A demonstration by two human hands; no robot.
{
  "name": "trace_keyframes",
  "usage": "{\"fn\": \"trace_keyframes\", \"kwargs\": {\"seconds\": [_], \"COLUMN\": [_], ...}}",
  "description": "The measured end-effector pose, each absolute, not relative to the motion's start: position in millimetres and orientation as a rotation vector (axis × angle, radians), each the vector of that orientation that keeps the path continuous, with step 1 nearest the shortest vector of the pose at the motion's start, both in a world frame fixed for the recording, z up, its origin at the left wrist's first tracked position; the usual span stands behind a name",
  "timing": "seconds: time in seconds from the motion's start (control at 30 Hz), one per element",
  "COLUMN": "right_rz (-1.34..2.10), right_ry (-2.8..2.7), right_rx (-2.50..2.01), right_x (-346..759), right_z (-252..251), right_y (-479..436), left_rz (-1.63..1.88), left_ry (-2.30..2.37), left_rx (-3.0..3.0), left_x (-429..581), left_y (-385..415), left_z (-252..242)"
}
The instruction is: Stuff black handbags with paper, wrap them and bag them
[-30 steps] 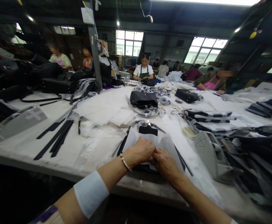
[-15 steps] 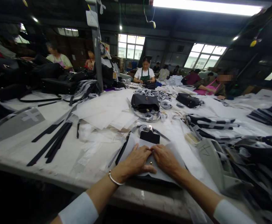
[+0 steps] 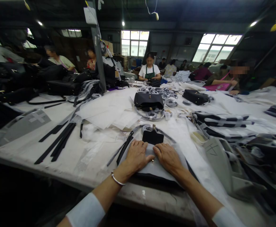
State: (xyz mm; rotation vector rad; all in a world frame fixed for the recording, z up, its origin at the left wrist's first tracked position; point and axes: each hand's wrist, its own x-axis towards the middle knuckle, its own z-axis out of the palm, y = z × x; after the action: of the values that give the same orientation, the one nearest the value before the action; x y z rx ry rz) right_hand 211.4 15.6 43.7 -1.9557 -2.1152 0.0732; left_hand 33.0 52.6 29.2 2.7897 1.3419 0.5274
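My left hand [image 3: 136, 155] and my right hand [image 3: 168, 156] lie flat, fingers stretched out, side by side on a sheet of thin white paper [image 3: 156, 168]. The paper covers a flat black bag [image 3: 152, 137] at the near edge of the table. Only the bag's flap with its small metal clasp shows beyond my fingertips. A dark strap [image 3: 124, 148] runs along the left side of the bag. My left wrist wears a silver bangle.
Black straps [image 3: 57, 142] lie to the left on the white table [image 3: 64, 157]. Loose paper sheets [image 3: 107, 113] and a finished black handbag [image 3: 148, 101] sit farther back. Grey pieces and wrapped straps [image 3: 219, 121] pile up on the right. Several people work at the far side.
Both hands slid a little farther forward over the paper and flattened out, pressing it down on the bag. The bag's flap now shows more clearly beyond my fingers.
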Motion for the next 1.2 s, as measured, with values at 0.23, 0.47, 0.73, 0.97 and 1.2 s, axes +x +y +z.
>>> {"fn": "trace_keyframes", "kwargs": {"seconds": [0.23, 0.47, 0.73, 0.97, 1.2], "right_rz": [0.08, 0.072, 0.4, 0.482, 0.591], "right_ry": [-2.028, -1.622, -1.406, -1.526, -1.58], "right_rx": [-2.048, -1.969, -1.815, -1.491, -1.446], "right_x": [211, 220, 229, 235, 228], "right_z": [39, 13, 17, 35, 35], "right_y": [27, 39, 40, 31, 23], "left_rz": [0.621, 0.693, 0.725, 0.806, 0.895], "left_ry": [1.474, 1.537, 1.555, 1.546, 1.503], "left_rx": [2.759, 2.726, 2.717, 2.699, 2.589], "left_x": [34, 33, 34, 33, 25], "left_y": [53, 55, 56, 59, 72], "left_z": [25, 27, 24, 23, 6]}}
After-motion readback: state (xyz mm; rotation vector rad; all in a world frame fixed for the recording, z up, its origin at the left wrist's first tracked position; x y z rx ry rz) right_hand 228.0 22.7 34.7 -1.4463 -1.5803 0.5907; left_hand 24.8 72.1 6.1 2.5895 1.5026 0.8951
